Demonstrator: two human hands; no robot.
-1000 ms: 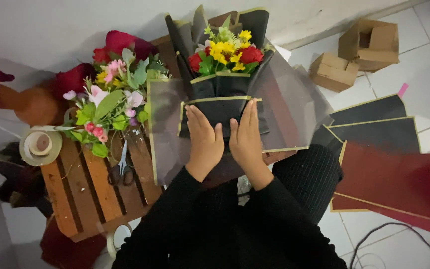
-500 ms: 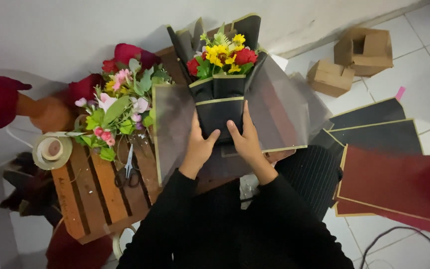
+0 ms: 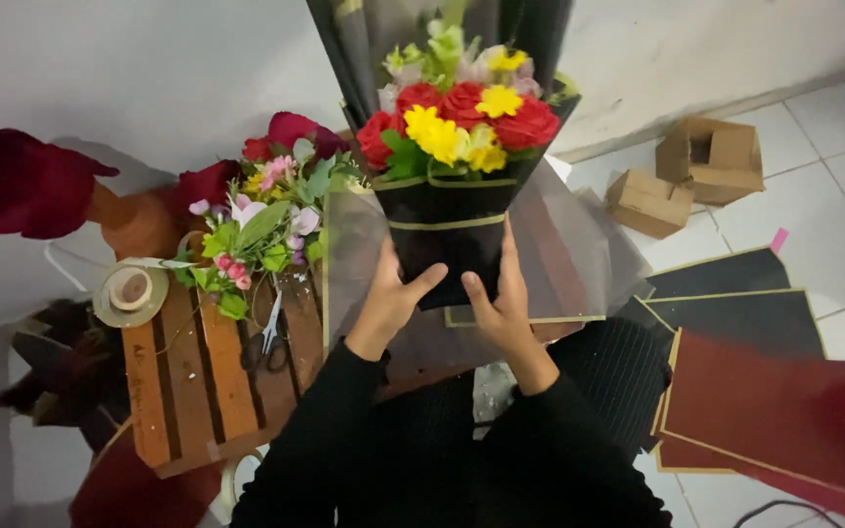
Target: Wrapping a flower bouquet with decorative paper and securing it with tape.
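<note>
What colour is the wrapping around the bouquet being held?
Black with a gold edge, seen in the head view: the wrapping around the bouquet.

Two open brown cardboard boxes [image 3: 711, 158] [image 3: 648, 202] on floor, touching.

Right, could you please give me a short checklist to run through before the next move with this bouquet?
1. Both hands on the wrap: left hand and right hand grip the bouquet from either side. Ok.
2. Bouquet upright, flowers on top: ok.
3. Black wrap closed at the back: cannot tell.
4. Scissors in reach on the wooden crate: ok.
5. Ribbon roll nearby at the crate's corner: ok.
</note>
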